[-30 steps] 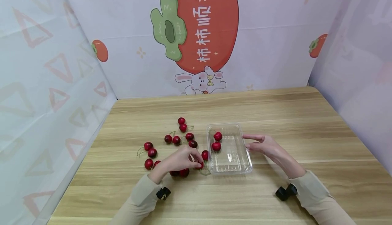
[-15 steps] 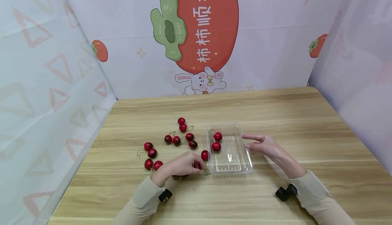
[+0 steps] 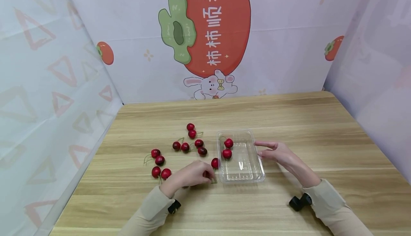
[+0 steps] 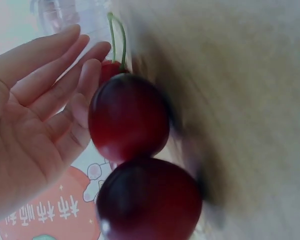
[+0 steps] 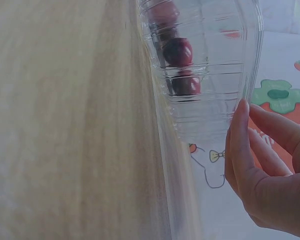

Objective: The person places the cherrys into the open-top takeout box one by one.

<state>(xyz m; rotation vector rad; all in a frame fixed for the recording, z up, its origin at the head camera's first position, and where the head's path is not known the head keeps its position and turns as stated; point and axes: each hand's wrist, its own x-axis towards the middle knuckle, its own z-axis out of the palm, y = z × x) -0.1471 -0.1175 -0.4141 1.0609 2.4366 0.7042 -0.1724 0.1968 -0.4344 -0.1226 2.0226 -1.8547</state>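
Observation:
My left hand (image 3: pixel 197 173) is low over the table, left of a clear plastic box (image 3: pixel 259 173). Its bent fingers reach a red cherry (image 4: pixel 109 69) with a green stem; I cannot tell whether they pinch it. In the left wrist view, two dark cherries, an upper one (image 4: pixel 129 117) and a nearer one (image 4: pixel 149 200), stand in front of it. Another red cherry (image 3: pixel 214 163) lies against the box's left wall. Inside the box are two red cherries, one (image 3: pixel 228 143) behind the other (image 3: pixel 227 154). My right hand (image 3: pixel 282 154) touches the box's right rim with extended fingertips.
More cherries lie left of the box on the wooden table (image 3: pixel 305 121): a back pair (image 3: pixel 192 134), a middle group (image 3: pixel 185 147) and several at the left (image 3: pixel 159 160). Printed cloth (image 3: pixel 282 61) hangs behind the table and along both sides.
My left hand has shifted slightly right and down, its fingers now covering the cherry that showed between them before. The right hand and the box have stayed put.

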